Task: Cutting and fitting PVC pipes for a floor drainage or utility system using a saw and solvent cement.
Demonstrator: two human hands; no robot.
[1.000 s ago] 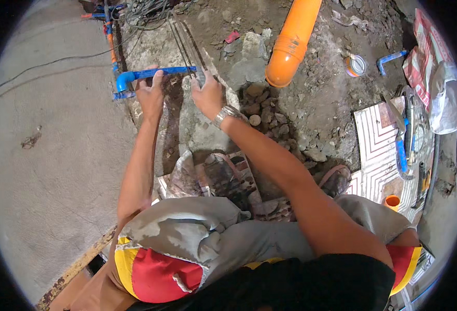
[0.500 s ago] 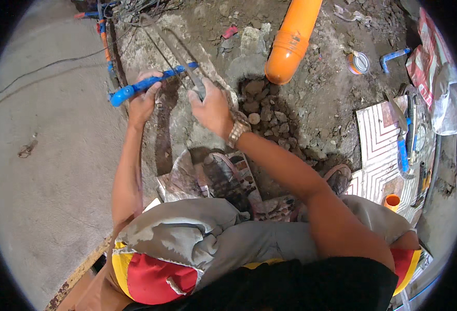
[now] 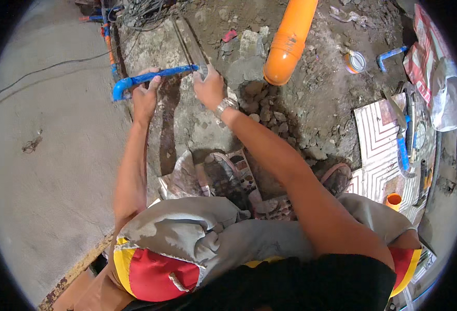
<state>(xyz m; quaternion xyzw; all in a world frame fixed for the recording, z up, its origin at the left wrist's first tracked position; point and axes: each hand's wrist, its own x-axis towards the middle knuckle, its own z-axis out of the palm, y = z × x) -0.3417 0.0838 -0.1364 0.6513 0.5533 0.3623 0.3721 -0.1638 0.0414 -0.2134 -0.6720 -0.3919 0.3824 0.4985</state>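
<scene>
Since the earlier frames the blue pipe (image 3: 156, 76) has swung from a slant to lie nearly level across the trench, and both hands have shifted with it, the view having drawn closer. The left hand (image 3: 145, 96) is closed around the pipe near its elbow end, fingers curled over the top, while the right hand (image 3: 209, 88), a metal watch (image 3: 224, 106) on its wrist, grips the pipe's other end where it meets a pair of long grey bars (image 3: 189, 44) running away over the rubble. The pipe sits just above rough concrete and dirt, its bent elbow pointing towards the smooth grey floor (image 3: 47, 155) on the left. A thick orange pipe (image 3: 290, 41) lies well apart to the right, its open mouth facing a heap of stones (image 3: 270, 103). Further right, a patterned tile (image 3: 378, 135) carries a blue-handled tool (image 3: 403, 150), with a small orange cup (image 3: 393, 200) near its lower edge. A small tin (image 3: 355, 61) and a short blue pipe piece (image 3: 391, 54) rest on the dirt beyond.
</scene>
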